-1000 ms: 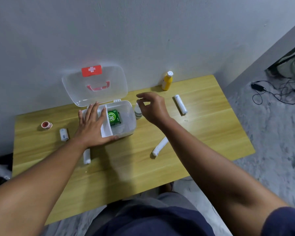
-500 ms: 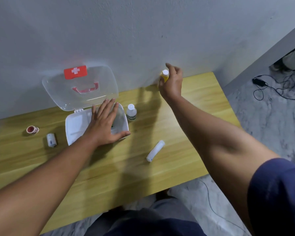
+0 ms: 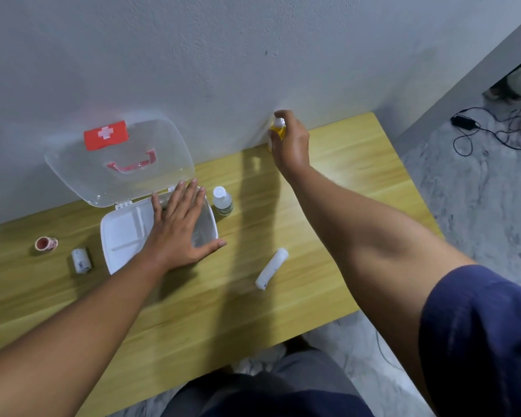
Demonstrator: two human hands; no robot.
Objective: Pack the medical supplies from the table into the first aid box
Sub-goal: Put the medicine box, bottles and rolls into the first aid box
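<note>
The white first aid box (image 3: 118, 236) stands open on the wooden table (image 3: 328, 191), its clear lid (image 3: 118, 164) with a red cross leaning on the wall. My left hand (image 3: 181, 227) lies flat across the box's right side, fingers spread, hiding what is inside. My right hand (image 3: 292, 142) is closed around a yellow bottle (image 3: 278, 127) with a white cap at the table's back edge. A small clear bottle (image 3: 222, 201) stands just right of the box. A white tube (image 3: 272, 268) lies in front. A tape roll (image 3: 45, 244) and a bandage roll (image 3: 81, 260) lie left of the box.
A grey wall rises directly behind the table. To the right is grey floor with black cables (image 3: 494, 127). My lap (image 3: 268, 392) is below the table's front edge.
My right hand left the box area, reached to the back of the table and closed on the yellow bottle. My left hand slid right across the box. The view shifted.
</note>
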